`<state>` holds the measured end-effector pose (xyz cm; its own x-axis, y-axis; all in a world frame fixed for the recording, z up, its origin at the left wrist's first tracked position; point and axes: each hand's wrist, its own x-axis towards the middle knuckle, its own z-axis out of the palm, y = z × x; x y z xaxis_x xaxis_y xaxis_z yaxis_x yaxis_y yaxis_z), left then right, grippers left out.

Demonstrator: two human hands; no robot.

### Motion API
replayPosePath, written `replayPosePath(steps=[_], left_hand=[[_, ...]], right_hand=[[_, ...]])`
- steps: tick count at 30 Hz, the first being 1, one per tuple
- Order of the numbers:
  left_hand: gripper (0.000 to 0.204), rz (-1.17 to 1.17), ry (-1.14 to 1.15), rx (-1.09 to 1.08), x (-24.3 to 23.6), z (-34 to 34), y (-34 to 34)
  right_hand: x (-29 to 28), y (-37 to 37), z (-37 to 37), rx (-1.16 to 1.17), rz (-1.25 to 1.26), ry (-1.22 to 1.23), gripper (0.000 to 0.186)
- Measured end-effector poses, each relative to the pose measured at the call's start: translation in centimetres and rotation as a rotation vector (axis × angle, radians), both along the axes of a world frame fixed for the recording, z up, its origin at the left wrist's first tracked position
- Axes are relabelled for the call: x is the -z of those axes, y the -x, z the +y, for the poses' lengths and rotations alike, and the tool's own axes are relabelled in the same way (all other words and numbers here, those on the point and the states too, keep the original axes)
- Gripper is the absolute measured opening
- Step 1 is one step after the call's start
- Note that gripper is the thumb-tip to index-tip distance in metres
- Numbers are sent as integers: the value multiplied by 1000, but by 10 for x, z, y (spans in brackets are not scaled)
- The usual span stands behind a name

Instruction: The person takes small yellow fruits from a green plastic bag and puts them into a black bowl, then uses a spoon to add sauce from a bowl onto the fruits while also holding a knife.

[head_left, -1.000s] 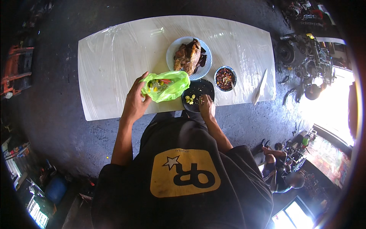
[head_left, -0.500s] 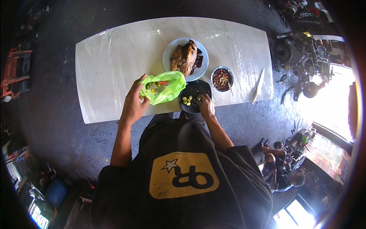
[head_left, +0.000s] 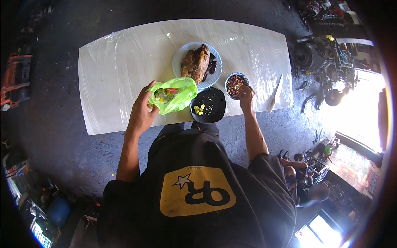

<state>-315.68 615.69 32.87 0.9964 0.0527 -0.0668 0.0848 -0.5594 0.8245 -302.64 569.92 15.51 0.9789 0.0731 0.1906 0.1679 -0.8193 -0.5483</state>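
pinching the green bag [head_left: 187,91], my left hand [head_left: 142,110] may spill it by tipping; i can't tell if my curled right hand [head_left: 247,99] grips the bowl [head_left: 226,86].

Left hand [head_left: 142,113] pinches the rim of a green plastic bag [head_left: 184,91], colourful bits inside! Over right, the right hand [head_left: 247,98] is at the near-right edge of the sauce bowl [head_left: 235,87], its hold hidden. Between them, cut green fruit [head_left: 199,110] sits in a black dish [head_left: 211,115]. Far side, browned meat [head_left: 196,64] on a plate [head_left: 177,62]; a knife [head_left: 276,94] lies far right on the surface [head_left: 124,62].
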Motion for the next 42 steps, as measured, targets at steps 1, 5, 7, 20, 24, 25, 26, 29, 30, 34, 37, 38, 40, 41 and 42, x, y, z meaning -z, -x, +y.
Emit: replayPosePath(steps=[1,5,7,20,24,25,26,29,30,34,37,38,40,41,42], left_hand=[[75,2,1,1,-1,0,1],[76,21,9,-8,-4,-2,1],[77,24,22,-3,-2,-2,0],[78,-11,13,-36,4,-2,6],[77,-52,8,-26,22,2,7],[77,-13,-8,-49,24,4,12],[76,19,-11,-57,24,3,13],[76,37,-35,-61,21,2,12],[75,46,-48,-81,21,1,15],[75,5,-8,-34,22,-1,7],[73,12,-10,-70,14,0,12],[73,-2,-9,-71,15,2,14],[73,-22,-1,-44,15,0,12],[73,-28,1,-32,15,-1,10],[72,-29,-3,-34,15,0,12]], right_hand=[[0,-8,-1,39,69,20,16],[15,-26,-12,82,202,133,17],[29,-30,-21,102,248,146,16],[43,-36,-33,74,229,236,26],[4,-31,-6,60,143,32,29],[-17,-30,28,58,221,36,27],[-35,-21,56,19,238,-120,24],[-86,24,146,-10,428,-389,18],[-125,33,178,-114,571,-490,21],[-116,46,193,-248,237,-394,24],[-103,50,167,-261,264,-193,21],[-94,52,158,-278,269,-131,20],[-34,66,132,-280,486,-74,20],[-13,71,126,-370,413,33,27],[-7,76,127,-375,415,29,27]])
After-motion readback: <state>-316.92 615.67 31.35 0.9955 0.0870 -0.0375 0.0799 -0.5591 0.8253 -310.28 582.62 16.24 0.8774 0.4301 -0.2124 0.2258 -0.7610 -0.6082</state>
